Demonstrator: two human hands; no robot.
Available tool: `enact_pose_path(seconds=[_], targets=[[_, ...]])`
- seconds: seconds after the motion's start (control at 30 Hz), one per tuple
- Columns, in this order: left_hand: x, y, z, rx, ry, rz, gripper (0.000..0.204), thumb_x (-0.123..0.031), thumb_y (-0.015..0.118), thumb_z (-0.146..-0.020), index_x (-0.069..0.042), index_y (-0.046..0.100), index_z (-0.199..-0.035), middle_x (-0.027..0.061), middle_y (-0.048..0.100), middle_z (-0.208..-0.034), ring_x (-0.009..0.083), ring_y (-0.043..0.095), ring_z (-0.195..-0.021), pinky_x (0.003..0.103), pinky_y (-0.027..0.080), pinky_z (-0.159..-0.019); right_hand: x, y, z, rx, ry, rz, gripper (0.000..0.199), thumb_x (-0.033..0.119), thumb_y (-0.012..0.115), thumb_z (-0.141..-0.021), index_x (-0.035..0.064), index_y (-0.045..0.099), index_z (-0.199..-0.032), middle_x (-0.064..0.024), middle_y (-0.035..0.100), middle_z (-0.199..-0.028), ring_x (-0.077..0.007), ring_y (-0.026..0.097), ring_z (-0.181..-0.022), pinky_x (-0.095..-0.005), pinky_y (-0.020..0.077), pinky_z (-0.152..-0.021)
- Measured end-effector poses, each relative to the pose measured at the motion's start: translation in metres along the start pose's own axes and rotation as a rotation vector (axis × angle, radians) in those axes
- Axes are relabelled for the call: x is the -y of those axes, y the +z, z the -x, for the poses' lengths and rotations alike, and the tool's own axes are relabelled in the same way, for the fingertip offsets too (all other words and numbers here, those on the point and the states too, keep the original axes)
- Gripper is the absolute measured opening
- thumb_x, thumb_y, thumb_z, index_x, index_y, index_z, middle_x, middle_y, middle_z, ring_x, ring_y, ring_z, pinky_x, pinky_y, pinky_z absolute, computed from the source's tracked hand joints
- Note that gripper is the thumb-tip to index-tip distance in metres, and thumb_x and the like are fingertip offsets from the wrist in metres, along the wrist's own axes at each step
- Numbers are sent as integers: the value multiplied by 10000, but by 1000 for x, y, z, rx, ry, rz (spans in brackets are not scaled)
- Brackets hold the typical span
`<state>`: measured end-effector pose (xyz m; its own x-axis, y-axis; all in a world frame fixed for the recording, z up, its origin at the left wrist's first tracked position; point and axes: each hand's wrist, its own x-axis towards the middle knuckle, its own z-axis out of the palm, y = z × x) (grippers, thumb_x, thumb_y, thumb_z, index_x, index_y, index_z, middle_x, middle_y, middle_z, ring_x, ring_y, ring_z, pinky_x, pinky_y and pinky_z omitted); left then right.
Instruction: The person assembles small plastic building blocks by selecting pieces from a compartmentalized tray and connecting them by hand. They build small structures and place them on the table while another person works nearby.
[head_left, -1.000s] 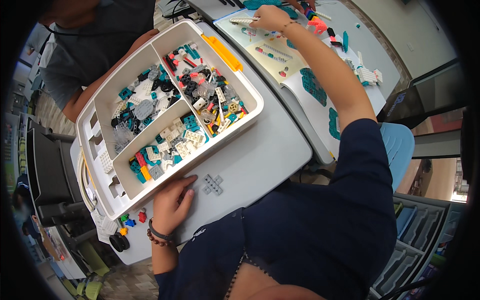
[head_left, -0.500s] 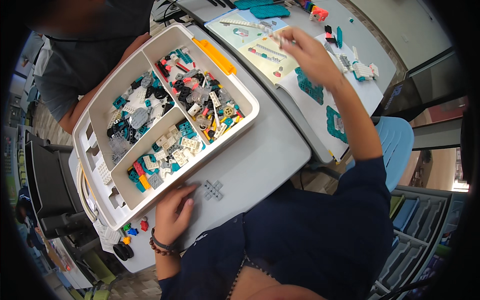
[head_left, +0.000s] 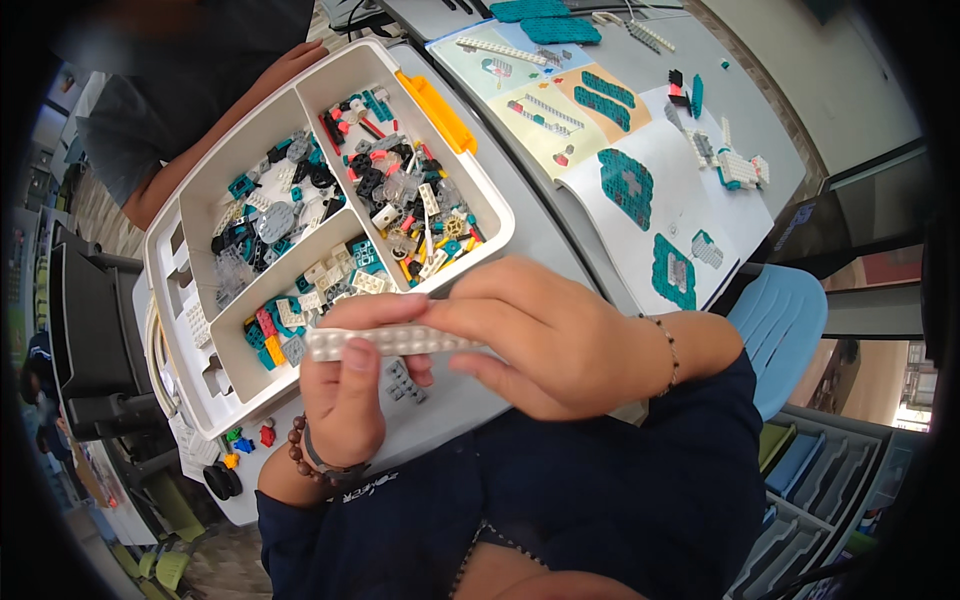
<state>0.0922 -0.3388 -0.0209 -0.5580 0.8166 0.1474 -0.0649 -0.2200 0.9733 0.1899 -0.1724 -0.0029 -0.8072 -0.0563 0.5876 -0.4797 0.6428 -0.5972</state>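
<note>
1. Holding a long white studded plate [head_left: 395, 341] above the table, we pinch it with our left hand [head_left: 345, 395] and right hand [head_left: 545, 345].
2. Loose grip may drop it into the sorting tray [head_left: 190, 190].

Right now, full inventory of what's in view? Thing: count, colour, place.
long studded plate: 1, white, held between both hands over the table
sorting tray: 1, white with an orange latch, left on the table, three compartments of mixed small bricks
small grey piece: 1, on the table under the hands
instruction sheets: several, pale with teal pictures, far right of the table
small white and teal build: 1, on the sheets
table: 1, grey
chair: 1, blue, right
other person's arm: 1, beyond the tray
left hand: 1, grips the plate's left end
right hand: 1, fingers on the plate's right end
</note>
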Motion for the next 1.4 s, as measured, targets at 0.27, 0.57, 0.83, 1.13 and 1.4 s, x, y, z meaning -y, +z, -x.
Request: enact_pose_path(seconds=[0.27, 0.57, 0.83, 1.13, 1.4], targets=[[14, -22, -13, -360, -109, 246, 375, -350, 334, -917, -11, 490, -960, 33, 478, -586, 132, 497, -555, 255, 428, -534, 24, -25, -10, -355, -665, 272, 117, 194, 560, -739, 145, 635, -814, -4, 595, -757, -131, 542, -665, -354, 451, -684], [22, -25, -13, -183, -119, 154, 396, -349, 363, -900, 28, 479, -920, 69, 482, -663, 126, 495, -596, 277, 460, -549, 6, -14, -20, -445, -608, 118, 94, 179, 567, -701, 103, 622, -703, 7, 576, -704, -130, 513, -573, -278, 457, -547], [25, -25, -12, -166, -94, 166, 380, -340, 384, -895, 29, 469, -930, 82, 489, -727, 117, 497, -613, 274, 470, -549, 8, -16, -21, -517, -524, 117, 52, 168, 599, -659, 127, 624, -678, 10, 569, -688, -130, 505, -568, -240, 444, -507], [21, -21, -16, -205, -129, 110, 402, -360, 390, -883, 31, 474, -921, 77, 490, -665, 129, 505, -588, 264, 460, -543, 26, -33, -9, -704, -347, 367, 22, 225, 618, -683, 204, 625, -684, 53, 553, -659, -121, 514, -609, -224, 324, -568], [22, -18, -13, -244, -85, 110, 376, -345, 369, -897, 19, 461, -916, 62, 469, -639, 126, 479, -563, 249, 433, -519, 6, -35, -15, -634, -840, 303, 49, 80, 571, -687, 51, 609, -679, -28, 572, -702, -129, 471, -529, -295, 500, -609]])
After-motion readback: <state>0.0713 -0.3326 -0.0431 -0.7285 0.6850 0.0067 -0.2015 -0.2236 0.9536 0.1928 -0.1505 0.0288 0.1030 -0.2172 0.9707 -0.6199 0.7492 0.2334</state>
